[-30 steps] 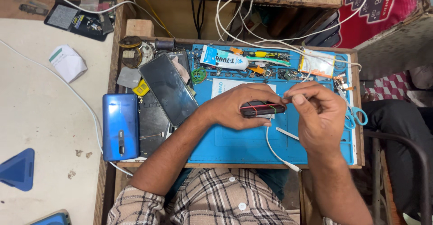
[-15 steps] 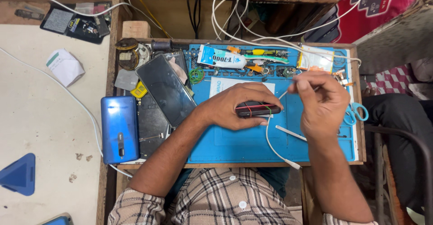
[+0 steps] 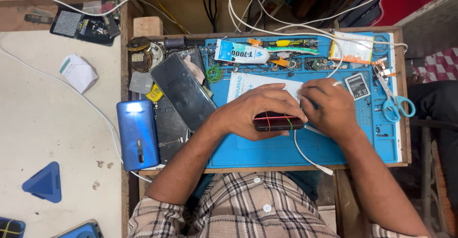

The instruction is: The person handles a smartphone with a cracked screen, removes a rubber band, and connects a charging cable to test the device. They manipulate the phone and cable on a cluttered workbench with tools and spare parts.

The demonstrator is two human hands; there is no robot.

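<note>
Left hand [image 3: 260,108] clamped over dark, band-wrapped phone [image 3: 278,122] on blue silicone mat [image 3: 267,149]; right hand [image 3: 329,106] pinching white cable [image 3: 305,154] at phone's end. Best steadied firmly, plug aligned squarely.

blue work mat [image 3: 267,152] carries a banded phone [image 3: 278,121], scissors [image 3: 393,102], glue tube [image 3: 241,54].

Two hands are being counted on the blue mat [image 3: 286,149]: the left hand [image 3: 260,109] and the right hand [image 3: 331,106]. One pair of scissors [image 3: 393,102] is being seen at the right, one glue tube [image 3: 241,54] at the far side, and one blue phone [image 3: 138,133] at the left.
</note>
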